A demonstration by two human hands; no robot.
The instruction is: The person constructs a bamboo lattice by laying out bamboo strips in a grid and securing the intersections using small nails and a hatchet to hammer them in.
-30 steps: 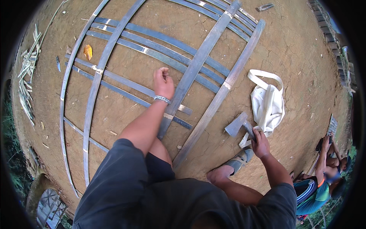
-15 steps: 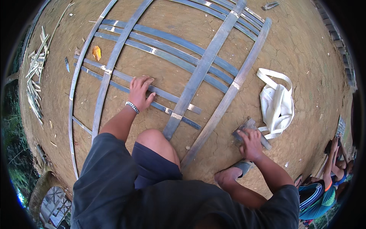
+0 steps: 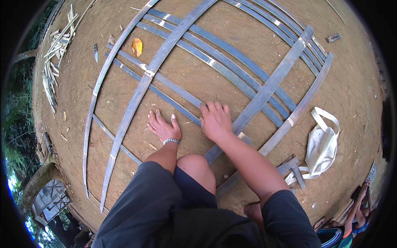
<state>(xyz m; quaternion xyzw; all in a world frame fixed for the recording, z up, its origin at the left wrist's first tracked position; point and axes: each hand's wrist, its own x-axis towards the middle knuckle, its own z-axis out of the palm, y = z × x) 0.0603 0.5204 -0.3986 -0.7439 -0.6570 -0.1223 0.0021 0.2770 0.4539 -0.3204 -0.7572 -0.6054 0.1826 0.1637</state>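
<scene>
A lattice of blue-grey flat slats, apparently bamboo, lies on the ground, with long slats (image 3: 140, 89) crossing shorter ones. Flat on the soil, my left hand (image 3: 164, 127) has its fingers spread, just on the near side of a short crosswise slat (image 3: 167, 101), holding nothing. My right hand (image 3: 217, 122) is closed over the end part of another crosswise slat (image 3: 180, 87), its fingers bent down and the thumb on the near side. That hand hides the slats beneath it. A dark hammer-like tool (image 3: 298, 177) lies on the ground beyond my right forearm, untouched.
A white cloth bag (image 3: 321, 149) lies right of the lattice. A knife (image 3: 96, 53), a yellow leaf (image 3: 137, 47) and a pile of pale split sticks (image 3: 53, 70) are at the left. At the lower right edge another person's arm (image 3: 355, 211) shows.
My right hand has left the hammer-like tool and come across to the crosswise slats. My left hand has come off the slats onto the ground. The view has shifted.
</scene>
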